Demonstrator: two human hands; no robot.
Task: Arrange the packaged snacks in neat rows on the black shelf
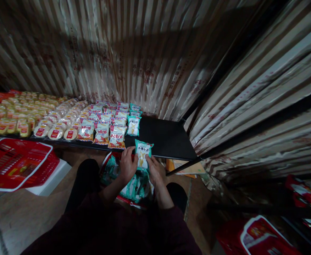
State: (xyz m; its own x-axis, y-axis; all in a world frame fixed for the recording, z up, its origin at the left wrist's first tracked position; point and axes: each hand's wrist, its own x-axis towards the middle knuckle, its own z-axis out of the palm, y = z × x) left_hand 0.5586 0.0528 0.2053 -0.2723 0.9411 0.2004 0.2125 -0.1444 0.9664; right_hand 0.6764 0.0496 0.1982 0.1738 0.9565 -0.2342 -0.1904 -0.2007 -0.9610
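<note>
A teal and white snack packet (144,153) is held upright between my two hands at the front edge of the black shelf (166,136). My left hand (128,163) grips its left side, and my right hand (152,166) has its lower right side. Below them, an open bag (136,187) on the floor between my knees holds several similar teal packets. On the shelf, just behind my hands, a short column of matching teal packets (133,125) lies next to rows of white and orange snack packets (117,136).
Farther left, the shelf carries round white packaged cakes (56,132) and yellow packaged cakes (11,125). A red bag (19,164) leans by a white box (50,177) at left. Striped wrapped sheeting (144,53) stands behind; a black frame bar (224,141) slants at right.
</note>
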